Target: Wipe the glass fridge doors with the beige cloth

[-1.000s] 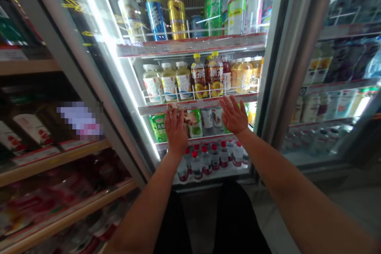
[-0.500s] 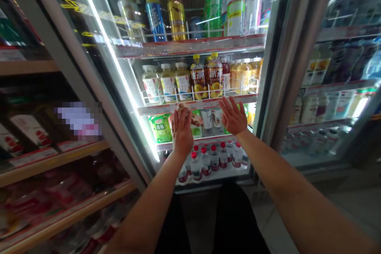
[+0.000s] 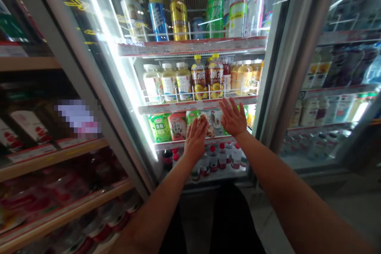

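In the head view my left hand (image 3: 196, 137) is stretched over a crumpled whitish-pink cloth (image 3: 210, 130), pressing it to the glass door (image 3: 166, 53) of a lit drinks fridge. Bits of the cloth show past the fingertips and to their right; the palm hides the rest. My right hand (image 3: 233, 118) lies with fingers extended against the same door, a little higher and to the right, holding nothing. Behind the glass, near both hands, are a green pouch (image 3: 160, 127), a pink pouch (image 3: 177, 125) and bottles of iced tea (image 3: 215, 75).
Cans (image 3: 157, 20) and a green bottle (image 3: 215, 6) stand on the upper fridge shelf, red-capped bottles (image 3: 222, 156) at the bottom. A metal door frame (image 3: 290, 67) runs on the right beside another fridge. Wooden shelves (image 3: 53, 158) with packed goods flank the left.
My left hand has slid right and slightly down across the glass with the cloth, uncovering the pink pouch. My right hand stays in nearly the same place.
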{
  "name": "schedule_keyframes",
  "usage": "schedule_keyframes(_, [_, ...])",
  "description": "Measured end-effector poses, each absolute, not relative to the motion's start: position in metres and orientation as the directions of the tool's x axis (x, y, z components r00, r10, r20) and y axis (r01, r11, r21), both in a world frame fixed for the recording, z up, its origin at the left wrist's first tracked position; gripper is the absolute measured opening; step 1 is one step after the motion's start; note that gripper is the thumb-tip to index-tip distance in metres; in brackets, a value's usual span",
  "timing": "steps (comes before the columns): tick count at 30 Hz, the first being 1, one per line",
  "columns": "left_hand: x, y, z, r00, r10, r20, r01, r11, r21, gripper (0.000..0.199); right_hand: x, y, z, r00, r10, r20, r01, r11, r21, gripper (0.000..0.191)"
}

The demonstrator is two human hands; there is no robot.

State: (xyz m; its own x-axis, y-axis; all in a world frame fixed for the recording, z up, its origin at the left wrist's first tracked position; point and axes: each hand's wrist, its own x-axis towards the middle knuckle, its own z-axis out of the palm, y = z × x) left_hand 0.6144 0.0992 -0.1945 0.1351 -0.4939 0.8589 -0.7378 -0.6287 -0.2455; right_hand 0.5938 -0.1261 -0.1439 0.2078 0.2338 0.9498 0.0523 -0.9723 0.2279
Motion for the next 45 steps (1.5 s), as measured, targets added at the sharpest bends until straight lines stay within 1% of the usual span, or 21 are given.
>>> schedule_keyframes(3, [0.607,0.099,-0.219,0.122,-0.64,0.759,-0.772,-0.541,-0.333,0.066,0.594,-0.126,-0.145,0.217,0.224,0.95,0.067,-0.974,0.215,0.059])
schedule_keyframes(5, [0.607,0.099,-0.223,0.101,-0.691,0.716,-0.786,-0.497,-0.368,0.065,0.595,-0.126,-0.145,0.213,0.228,0.95,0.058,-0.974,0.22,0.059])
schedule_keyframes(7, [0.609,0.098,-0.212,0.115,-0.649,0.752,-0.778,-0.53,-0.338,0.064,0.595,-0.126,-0.145,0.209,0.233,0.95,0.048,-0.972,0.228,0.059])
schedule_keyframes(10, [0.615,0.097,-0.186,0.136,-0.496,0.857,-0.735,-0.631,-0.249,0.063,0.596,-0.127,-0.145,0.195,0.24,0.951,0.058,-0.971,0.233,0.061])
schedule_keyframes(12, [0.616,0.098,-0.182,0.127,-0.432,0.893,-0.718,-0.661,-0.218,0.061,0.596,-0.128,-0.145,0.174,0.249,0.953,0.063,-0.968,0.241,0.062])
schedule_keyframes(14, [0.613,0.098,-0.192,0.128,-0.463,0.877,-0.729,-0.643,-0.234,0.061,0.595,-0.127,-0.144,0.161,0.255,0.953,0.058,-0.967,0.249,0.063])
schedule_keyframes(17, [0.607,0.1,-0.218,0.09,-0.632,0.77,-0.772,-0.533,-0.347,0.063,0.594,-0.126,-0.144,0.179,0.244,0.953,0.061,-0.97,0.237,0.063])
schedule_keyframes(19, [0.608,0.101,-0.225,0.058,-0.686,0.726,-0.784,-0.481,-0.393,0.062,0.594,-0.125,-0.144,0.176,0.241,0.954,0.061,-0.97,0.234,0.062])
schedule_keyframes(21, [0.612,0.102,-0.217,0.071,-0.64,0.765,-0.775,-0.518,-0.362,0.061,0.593,-0.125,-0.143,0.153,0.257,0.954,0.054,-0.966,0.252,0.063])
schedule_keyframes(23, [0.617,0.104,-0.202,0.094,-0.534,0.84,-0.758,-0.586,-0.287,0.06,0.594,-0.126,-0.144,0.148,0.267,0.952,0.047,-0.964,0.263,0.063])
schedule_keyframes(25, [0.621,0.108,-0.191,0.092,-0.441,0.893,-0.751,-0.62,-0.229,0.053,0.594,-0.126,-0.144,0.172,0.255,0.952,0.05,-0.967,0.25,0.063])
schedule_keyframes(26, [0.622,0.111,-0.19,0.087,-0.425,0.901,-0.755,-0.618,-0.219,0.048,0.594,-0.126,-0.144,0.188,0.245,0.951,0.054,-0.97,0.238,0.063])
schedule_keyframes(28, [0.621,0.117,-0.196,0.075,-0.447,0.892,-0.771,-0.593,-0.232,0.037,0.595,-0.127,-0.144,0.212,0.23,0.95,0.062,-0.973,0.222,0.062])
schedule_keyframes(31, [0.617,0.123,-0.209,0.062,-0.492,0.869,-0.791,-0.555,-0.258,0.028,0.595,-0.126,-0.144,0.205,0.235,0.95,0.06,-0.972,0.228,0.061])
schedule_keyframes(33, [0.618,0.123,-0.208,0.069,-0.47,0.88,-0.801,-0.552,-0.232,0.024,0.594,-0.126,-0.144,0.186,0.246,0.951,0.049,-0.969,0.241,0.061])
schedule_keyframes(36, [0.621,0.116,-0.193,0.091,-0.391,0.916,-0.808,-0.567,-0.162,0.026,0.594,-0.126,-0.144,0.194,0.243,0.95,0.047,-0.97,0.239,0.059])
schedule_keyframes(39, [0.623,0.11,-0.189,0.092,-0.346,0.934,-0.798,-0.586,-0.139,0.017,0.595,-0.126,-0.144,0.22,0.228,0.949,0.069,-0.974,0.218,0.06])
schedule_keyframes(40, [0.623,0.11,-0.193,0.091,-0.363,0.927,-0.797,-0.585,-0.151,0.016,0.595,-0.126,-0.145,0.219,0.227,0.949,0.073,-0.974,0.216,0.06])
schedule_keyframes(43, [0.62,0.114,-0.214,0.073,-0.474,0.877,-0.809,-0.543,-0.226,0.021,0.595,-0.126,-0.145,0.203,0.233,0.951,0.07,-0.972,0.223,0.062])
schedule_keyframes(45, [0.62,0.116,-0.218,0.033,-0.492,0.87,-0.823,-0.506,-0.256,0.024,0.594,-0.126,-0.144,0.194,0.24,0.951,0.062,-0.971,0.232,0.062])
